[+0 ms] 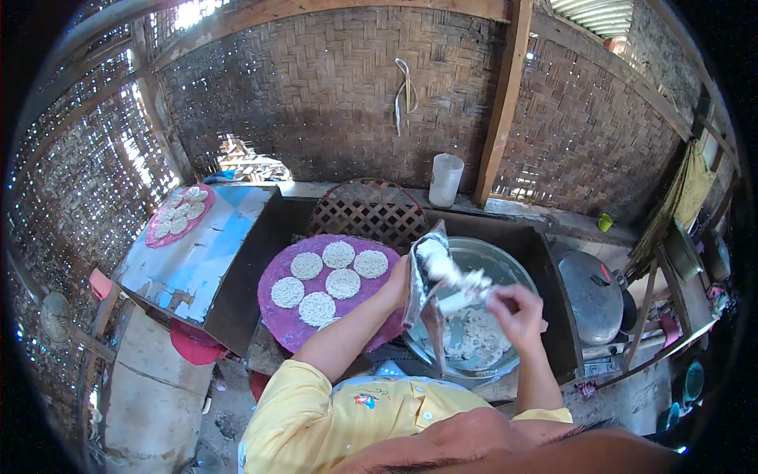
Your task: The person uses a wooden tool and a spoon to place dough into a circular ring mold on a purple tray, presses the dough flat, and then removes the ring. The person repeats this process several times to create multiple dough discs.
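My left hand (403, 280) is wrapped round the left side of an angular, dark grey tool (433, 324), its exact kind unclear. White dough (437, 259) sits in the tool's upper end and stretches to the right as a lumpy strand. At the end of that strand is my right hand (518, 314), its fingers curled and pinched; what lies between them is hidden. Both hands are above a wide metal basin (521, 272) holding crumbly white dough (476, 340). Left of the basin, a round purple mat (280, 321) carries several flat, white, strand-textured discs (343, 284).
A blue-and-white board (213, 251) at the left bears a smaller pink mat (160, 237) with more discs. Behind the purple mat leans a lattice basket (369, 209). A clear plastic container (446, 180) stands on the back ledge. At the right is a lidded metal pot (588, 296).
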Demonstrator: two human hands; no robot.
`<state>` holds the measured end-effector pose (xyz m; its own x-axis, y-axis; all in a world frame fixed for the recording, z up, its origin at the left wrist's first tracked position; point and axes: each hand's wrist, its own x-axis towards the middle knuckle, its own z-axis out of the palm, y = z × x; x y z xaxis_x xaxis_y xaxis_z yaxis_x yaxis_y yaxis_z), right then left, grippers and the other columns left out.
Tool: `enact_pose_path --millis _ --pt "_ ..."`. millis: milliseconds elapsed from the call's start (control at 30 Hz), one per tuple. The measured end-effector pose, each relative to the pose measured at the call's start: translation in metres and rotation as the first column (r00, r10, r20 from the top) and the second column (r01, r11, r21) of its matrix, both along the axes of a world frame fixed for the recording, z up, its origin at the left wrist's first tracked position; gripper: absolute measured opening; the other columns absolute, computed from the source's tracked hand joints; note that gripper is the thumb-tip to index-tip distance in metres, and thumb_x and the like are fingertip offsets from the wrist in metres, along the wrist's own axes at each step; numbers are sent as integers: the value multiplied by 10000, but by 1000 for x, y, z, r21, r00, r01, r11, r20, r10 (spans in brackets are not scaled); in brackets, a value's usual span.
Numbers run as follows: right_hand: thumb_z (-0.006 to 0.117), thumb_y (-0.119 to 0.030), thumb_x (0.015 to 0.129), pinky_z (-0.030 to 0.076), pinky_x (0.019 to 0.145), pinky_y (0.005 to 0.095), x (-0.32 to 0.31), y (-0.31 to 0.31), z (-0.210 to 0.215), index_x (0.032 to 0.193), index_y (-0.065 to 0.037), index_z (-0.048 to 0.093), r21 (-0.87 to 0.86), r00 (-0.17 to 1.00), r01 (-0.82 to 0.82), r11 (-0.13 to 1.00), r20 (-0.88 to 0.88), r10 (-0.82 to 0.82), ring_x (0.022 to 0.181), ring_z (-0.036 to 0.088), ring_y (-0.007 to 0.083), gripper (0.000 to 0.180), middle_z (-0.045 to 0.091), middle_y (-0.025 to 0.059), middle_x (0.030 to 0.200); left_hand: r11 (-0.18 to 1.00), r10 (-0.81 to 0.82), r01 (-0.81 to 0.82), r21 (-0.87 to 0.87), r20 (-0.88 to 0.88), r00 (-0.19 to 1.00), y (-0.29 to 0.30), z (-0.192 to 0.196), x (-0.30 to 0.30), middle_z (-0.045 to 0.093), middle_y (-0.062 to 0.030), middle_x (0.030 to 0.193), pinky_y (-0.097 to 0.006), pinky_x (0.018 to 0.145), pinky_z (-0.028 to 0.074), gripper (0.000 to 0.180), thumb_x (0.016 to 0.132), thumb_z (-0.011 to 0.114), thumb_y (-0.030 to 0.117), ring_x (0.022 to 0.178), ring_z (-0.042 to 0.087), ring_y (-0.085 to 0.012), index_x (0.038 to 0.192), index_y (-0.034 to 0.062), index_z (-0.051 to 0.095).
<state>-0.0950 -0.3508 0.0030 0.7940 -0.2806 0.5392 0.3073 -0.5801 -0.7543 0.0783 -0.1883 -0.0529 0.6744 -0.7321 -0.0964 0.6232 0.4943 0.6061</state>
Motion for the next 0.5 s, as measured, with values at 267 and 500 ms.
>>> enact_pose_path --millis 267,500 --pt "681 -89 694 404 446 252 4 17 7 739 -3 610 -315 961 244 917 204 -185 464 519 143 121 563 77 584 990 80 -90 107 102 992 -16 -50 24 594 -150 957 -445 611 529 288 877 400 221 759 604 -261 1054 36 531" --pt "675 -88 701 411 499 210 -10 -7 3 776 9 623 70 997 29 997 -74 -24 557 522 63 134 584 49 628 994 16 -46 103 278 960 -7 -22 19 579 -117 927 -475 664 508 341 864 405 332 783 586 -258 1041 68 528"
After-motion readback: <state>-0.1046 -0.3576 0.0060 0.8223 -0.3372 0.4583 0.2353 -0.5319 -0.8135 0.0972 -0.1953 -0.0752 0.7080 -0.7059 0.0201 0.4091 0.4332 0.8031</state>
